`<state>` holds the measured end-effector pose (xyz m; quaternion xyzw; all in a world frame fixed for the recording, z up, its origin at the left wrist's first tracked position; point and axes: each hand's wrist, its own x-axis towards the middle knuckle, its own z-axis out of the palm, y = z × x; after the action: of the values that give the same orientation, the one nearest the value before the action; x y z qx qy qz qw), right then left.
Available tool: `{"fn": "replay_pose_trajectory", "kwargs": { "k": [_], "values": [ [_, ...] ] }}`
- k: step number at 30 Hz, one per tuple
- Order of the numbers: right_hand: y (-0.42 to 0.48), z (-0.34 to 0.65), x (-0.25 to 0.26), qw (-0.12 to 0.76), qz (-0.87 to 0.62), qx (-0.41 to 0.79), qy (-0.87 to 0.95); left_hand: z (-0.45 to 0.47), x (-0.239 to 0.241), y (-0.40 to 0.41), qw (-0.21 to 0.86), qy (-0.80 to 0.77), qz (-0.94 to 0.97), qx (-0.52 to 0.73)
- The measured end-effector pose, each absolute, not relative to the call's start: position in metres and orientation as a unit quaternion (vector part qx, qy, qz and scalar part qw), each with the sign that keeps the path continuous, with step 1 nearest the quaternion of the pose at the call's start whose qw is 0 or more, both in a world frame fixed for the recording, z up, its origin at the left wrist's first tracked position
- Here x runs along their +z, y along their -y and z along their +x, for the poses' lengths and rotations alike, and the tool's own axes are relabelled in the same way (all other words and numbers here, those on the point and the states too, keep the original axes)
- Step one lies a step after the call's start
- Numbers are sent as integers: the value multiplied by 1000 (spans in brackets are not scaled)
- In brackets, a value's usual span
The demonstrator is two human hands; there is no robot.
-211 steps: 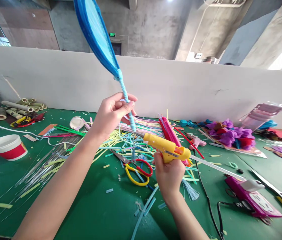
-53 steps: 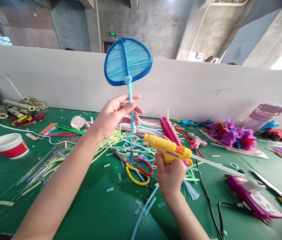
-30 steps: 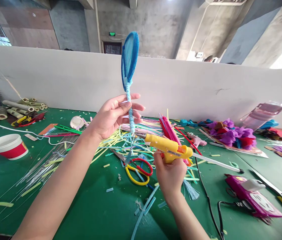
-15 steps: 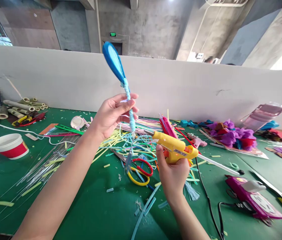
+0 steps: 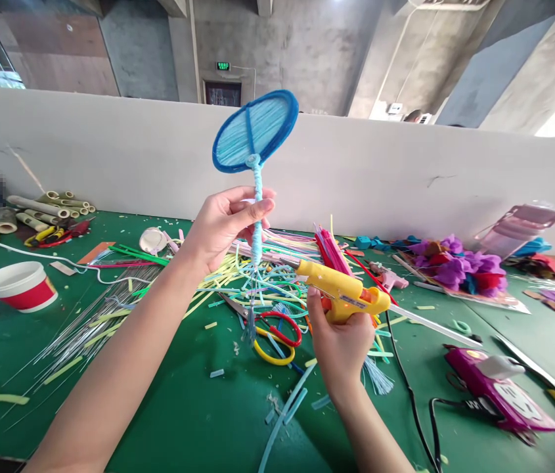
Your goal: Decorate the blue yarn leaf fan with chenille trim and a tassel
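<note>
My left hand (image 5: 228, 223) pinches the wrapped light-blue handle of a blue hand fan (image 5: 252, 135), which stands upright with its broad face toward me. The fan has a dark blue rim and a thread-like light-blue panel. A tassel (image 5: 251, 322) dangles from the handle's lower end. In my right hand (image 5: 343, 348) is a yellow hot glue gun (image 5: 341, 286), its nozzle pointing left, just right of the handle's lower end and apart from it. A clear glue stick (image 5: 435, 325) sticks out of the gun's back. Scissors (image 5: 277, 338) with red and yellow handles lie below the tassel.
Pipe cleaners (image 5: 228, 279) and wires (image 5: 85, 335) are strewn over the green table (image 5: 173, 414). A paper cup (image 5: 18, 287) and bamboo pieces (image 5: 45, 210) sit at left. Purple felt pieces (image 5: 454, 263), a pink bottle (image 5: 518, 226) and a purple power strip (image 5: 501, 391) with a black cord are at right.
The fan has turned in my left hand from nearly edge-on to showing its broad face. Its tassel has swung slightly left. My right hand and the glue gun stay almost where they were.
</note>
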<state>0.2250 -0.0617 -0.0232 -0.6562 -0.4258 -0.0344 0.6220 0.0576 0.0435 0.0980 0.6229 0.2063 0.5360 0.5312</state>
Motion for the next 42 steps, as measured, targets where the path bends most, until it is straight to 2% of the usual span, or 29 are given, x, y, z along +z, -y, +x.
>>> {"fn": "replay_pose_trajectory", "kwargs": {
  "k": [13, 22, 33, 42],
  "values": [
    [65, 223, -20, 626, -648, -46, 432, 60, 89, -49, 431, -236, 671, 555],
    [66, 222, -18, 619, -647, -57, 443, 66, 86, -49, 493, -216, 654, 532],
    [66, 222, -18, 638, -637, -40, 431, 68, 81, -51, 520, -215, 633, 532],
    [65, 221, -17, 648, -639, -22, 414, 69, 83, -58, 491, -226, 604, 585]
  ]
}}
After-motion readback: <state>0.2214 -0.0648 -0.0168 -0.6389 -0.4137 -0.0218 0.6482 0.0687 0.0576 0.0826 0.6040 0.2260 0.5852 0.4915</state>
